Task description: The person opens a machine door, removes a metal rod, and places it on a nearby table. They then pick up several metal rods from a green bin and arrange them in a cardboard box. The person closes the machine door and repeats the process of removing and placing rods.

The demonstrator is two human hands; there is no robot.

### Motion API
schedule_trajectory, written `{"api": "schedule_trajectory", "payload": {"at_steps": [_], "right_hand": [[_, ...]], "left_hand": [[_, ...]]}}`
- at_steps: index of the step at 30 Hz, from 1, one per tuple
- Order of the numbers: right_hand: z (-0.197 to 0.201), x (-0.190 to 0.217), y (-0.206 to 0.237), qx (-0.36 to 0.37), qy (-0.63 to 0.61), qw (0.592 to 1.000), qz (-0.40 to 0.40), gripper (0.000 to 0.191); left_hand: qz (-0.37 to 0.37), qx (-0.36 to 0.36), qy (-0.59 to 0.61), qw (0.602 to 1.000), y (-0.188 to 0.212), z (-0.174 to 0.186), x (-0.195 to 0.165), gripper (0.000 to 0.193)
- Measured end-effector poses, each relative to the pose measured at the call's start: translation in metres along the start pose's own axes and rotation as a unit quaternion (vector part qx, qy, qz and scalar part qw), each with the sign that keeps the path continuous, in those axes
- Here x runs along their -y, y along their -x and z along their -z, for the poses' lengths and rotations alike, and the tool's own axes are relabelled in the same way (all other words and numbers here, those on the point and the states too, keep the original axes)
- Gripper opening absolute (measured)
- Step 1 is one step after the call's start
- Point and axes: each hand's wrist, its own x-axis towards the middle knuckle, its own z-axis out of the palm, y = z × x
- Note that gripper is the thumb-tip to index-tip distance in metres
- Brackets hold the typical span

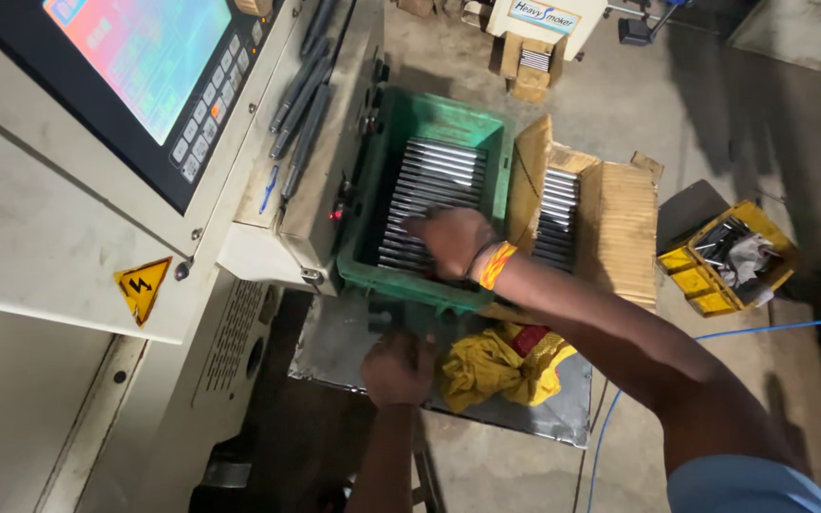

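The right hand [453, 242] reaches into a green plastic crate [491, 142], its fingers [420, 226] spread flat and pressed down on a layer of thin, shiny metal rods [434, 176] that lie side by side along the crate's floor; the palm rests near the crate's front wall, and whether any rod is pinched under the fingers cannot be told. An orange patterned band [494, 264] wraps the right wrist, and a light blue sleeve [743, 484] shows at the shoulder. The left hand [396, 369] sits lower, just beneath the crate's front edge, curled closed with its knuckles up; what it grips, if anything, is hidden by the hand itself. It rests on a grey metal shelf [525, 408] that carries the crate. Just beside this hand, toward the shelf's right side, lies a crumpled yellow cloth [496, 366] with a red patch. Touching the crate's right wall stands an open cardboard box [620, 228] holding more metal rods stacked in a row. To the crate's left rises a cream-coloured machine cabinet [40, 218] with a bright control screen [144, 47], a keypad, and a yellow triangular electric warning sticker [143, 287]. Well apart, on the concrete floor at the right, sits a yellow bin [705, 280] of mixed metal parts, and a blue cable [781, 328] runs past it.
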Motion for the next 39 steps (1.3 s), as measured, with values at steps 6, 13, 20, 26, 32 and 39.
{"api": "schedule_trajectory", "payload": {"at_steps": [6,13,20,26,32,39], "right_hand": [[0.004,0.014,-0.027,-0.047,0.088,0.955,0.278,0.051],[0.005,0.015,-0.045,0.046,0.049,0.954,0.293,0.034],[0.011,0.023,-0.052,0.101,0.056,0.964,0.239,0.035],[0.013,0.023,-0.043,0.037,0.135,0.942,0.304,0.042],[0.012,0.019,-0.037,0.066,0.138,0.943,0.295,0.054],[-0.005,0.013,-0.053,0.026,0.149,0.935,0.321,0.041]], "left_hand": [[0.001,0.0,-0.009,1.0,0.001,0.0,0.002,0.039],[-0.01,-0.014,-0.026,1.0,-0.001,-0.002,0.006,0.032],[-0.024,-0.023,0.022,0.999,-0.002,-0.001,0.007,0.03],[-0.02,-0.02,-0.004,1.0,0.0,-0.001,0.005,0.031],[-0.005,-0.016,-0.015,1.0,0.001,-0.001,0.003,0.032],[0.047,0.05,-0.05,0.996,0.0,-0.003,0.004,0.037]]}}
